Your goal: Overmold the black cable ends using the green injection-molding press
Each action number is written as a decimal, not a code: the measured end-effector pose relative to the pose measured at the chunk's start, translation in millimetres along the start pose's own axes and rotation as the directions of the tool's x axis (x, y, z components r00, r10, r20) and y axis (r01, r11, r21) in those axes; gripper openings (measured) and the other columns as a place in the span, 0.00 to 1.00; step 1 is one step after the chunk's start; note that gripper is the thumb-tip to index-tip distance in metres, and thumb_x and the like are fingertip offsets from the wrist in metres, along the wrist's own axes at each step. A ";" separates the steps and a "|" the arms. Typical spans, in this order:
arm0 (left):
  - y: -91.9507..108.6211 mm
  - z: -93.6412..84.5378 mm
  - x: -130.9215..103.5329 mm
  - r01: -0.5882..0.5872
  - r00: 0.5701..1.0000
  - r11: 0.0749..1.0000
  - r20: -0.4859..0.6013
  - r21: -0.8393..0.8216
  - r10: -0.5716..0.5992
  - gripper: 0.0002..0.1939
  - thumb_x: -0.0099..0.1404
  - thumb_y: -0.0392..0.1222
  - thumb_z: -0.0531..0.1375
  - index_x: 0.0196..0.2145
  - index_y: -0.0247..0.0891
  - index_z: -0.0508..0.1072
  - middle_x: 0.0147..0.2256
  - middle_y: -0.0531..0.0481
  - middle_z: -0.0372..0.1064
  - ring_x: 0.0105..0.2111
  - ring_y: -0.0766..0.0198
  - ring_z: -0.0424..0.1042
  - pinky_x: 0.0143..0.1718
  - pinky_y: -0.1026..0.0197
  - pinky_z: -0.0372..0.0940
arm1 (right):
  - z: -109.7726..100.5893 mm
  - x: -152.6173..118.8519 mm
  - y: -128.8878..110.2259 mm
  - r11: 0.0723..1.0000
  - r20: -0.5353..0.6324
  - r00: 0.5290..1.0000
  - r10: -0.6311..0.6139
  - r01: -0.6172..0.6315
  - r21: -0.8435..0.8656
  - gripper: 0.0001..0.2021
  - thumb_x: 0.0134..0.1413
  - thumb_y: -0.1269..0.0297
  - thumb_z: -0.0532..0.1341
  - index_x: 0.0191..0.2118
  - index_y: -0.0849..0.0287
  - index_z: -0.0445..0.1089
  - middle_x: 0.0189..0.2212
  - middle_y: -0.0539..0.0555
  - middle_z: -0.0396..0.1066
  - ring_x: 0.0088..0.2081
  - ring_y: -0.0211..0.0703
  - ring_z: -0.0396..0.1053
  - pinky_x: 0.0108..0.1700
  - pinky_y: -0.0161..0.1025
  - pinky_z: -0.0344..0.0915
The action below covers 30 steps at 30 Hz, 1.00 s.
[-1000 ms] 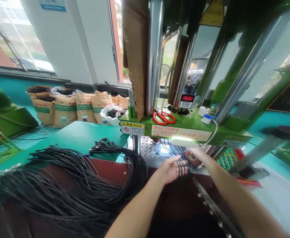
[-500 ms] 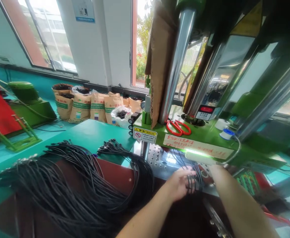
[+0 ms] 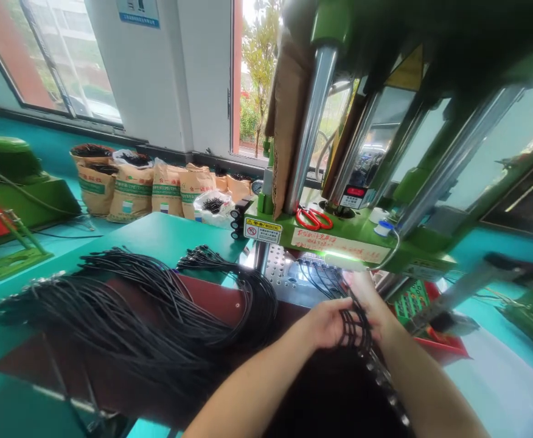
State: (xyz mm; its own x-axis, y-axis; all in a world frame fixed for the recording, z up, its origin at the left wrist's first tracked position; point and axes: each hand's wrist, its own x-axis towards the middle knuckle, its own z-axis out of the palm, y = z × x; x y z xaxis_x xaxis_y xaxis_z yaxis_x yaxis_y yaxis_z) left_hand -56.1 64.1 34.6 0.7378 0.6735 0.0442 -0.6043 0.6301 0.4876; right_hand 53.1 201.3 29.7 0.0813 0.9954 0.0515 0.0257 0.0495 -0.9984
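Observation:
My left hand (image 3: 330,323) is in front of the green press, palm up, its fingers curled round several thin black cables (image 3: 351,328). The cables run between the fingers and up to the metal plate (image 3: 289,277) under the press. Close beside it, my right hand (image 3: 365,298) reaches in to the right of the cables, under the lit edge of the press; its fingers are mostly hidden. A strip with shiny metal ends (image 3: 387,383) hangs below the hands. On the left, a large pile of black cables (image 3: 125,328) lies over a brown board (image 3: 212,301).
Red-handled scissors (image 3: 313,219) and a blue-and-white spool (image 3: 384,229) lie on the green press (image 3: 289,210). A red tray (image 3: 449,350) stands to the right. Paper sacks (image 3: 132,191) filled with black parts line the wall behind the green table (image 3: 157,234).
My right hand has drawn in close to the left hand and the cables. My left hand remains on its cables, slightly higher in view. The camera view has turned a little to the right.

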 end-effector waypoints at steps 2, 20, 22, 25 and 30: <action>-5.3 9.0 -4.3 -0.038 0.994 0.999 -0.104 -0.033 0.034 0.14 0.60 0.45 0.51 0.35 0.31 0.67 0.27 0.45 0.68 0.27 0.59 0.70 0.33 0.58 0.59 | 2.4 -9.4 0.9 0.999 -0.034 0.999 0.016 -0.014 0.048 0.11 0.58 0.60 0.53 0.32 0.64 0.64 0.20 0.44 0.59 0.16 0.26 0.55 0.16 0.26 0.55; -41.9 47.9 -137.4 -0.241 0.966 0.964 -0.071 0.112 0.250 0.15 0.60 0.50 0.54 0.22 0.37 0.61 0.14 0.59 0.46 0.13 0.73 0.49 0.16 0.67 0.51 | -2.2 -45.1 8.6 0.995 -0.156 0.988 0.006 0.010 0.100 0.11 0.40 0.58 0.61 0.25 0.60 0.61 0.10 0.42 0.54 0.10 0.28 0.51 0.09 0.26 0.43; -5.7 51.1 -162.2 -0.477 0.864 0.873 -0.128 0.096 0.487 0.14 0.61 0.47 0.54 0.22 0.37 0.60 0.15 0.59 0.46 0.14 0.73 0.51 0.18 0.67 0.54 | -8.4 -49.6 8.3 0.997 -0.112 0.994 0.007 0.002 0.078 0.11 0.40 0.58 0.61 0.25 0.60 0.61 0.10 0.42 0.55 0.10 0.28 0.51 0.09 0.26 0.42; 66.6 39.7 -187.6 -0.823 0.417 0.504 -0.324 0.262 0.849 0.12 0.64 0.42 0.49 0.23 0.37 0.58 0.18 0.58 0.49 0.18 0.74 0.56 0.24 0.68 0.58 | -19.7 -58.1 7.6 0.999 -0.010 0.999 0.033 -0.033 0.029 0.11 0.39 0.59 0.61 0.26 0.61 0.63 0.11 0.44 0.56 0.10 0.27 0.49 0.10 0.26 0.41; 141.9 -28.8 -182.9 -0.214 -0.071 0.531 -0.556 0.820 0.828 0.17 0.65 0.44 0.40 0.25 0.38 0.61 0.19 0.54 0.57 0.23 0.68 0.65 0.30 0.64 0.61 | -34.8 -74.3 3.6 0.986 0.249 0.955 0.158 -0.141 -0.083 0.14 0.38 0.58 0.63 0.31 0.62 0.67 0.12 0.46 0.60 0.13 0.30 0.52 0.13 0.29 0.48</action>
State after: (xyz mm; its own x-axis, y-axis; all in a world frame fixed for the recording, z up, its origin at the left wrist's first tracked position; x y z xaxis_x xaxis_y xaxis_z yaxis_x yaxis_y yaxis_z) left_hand -285.5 41.5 70.6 -0.7201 0.6888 -0.0836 -0.2329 -0.1265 0.9642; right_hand 81.8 124.7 23.0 -0.1667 0.9794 -0.1141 0.0968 -0.0989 -0.9904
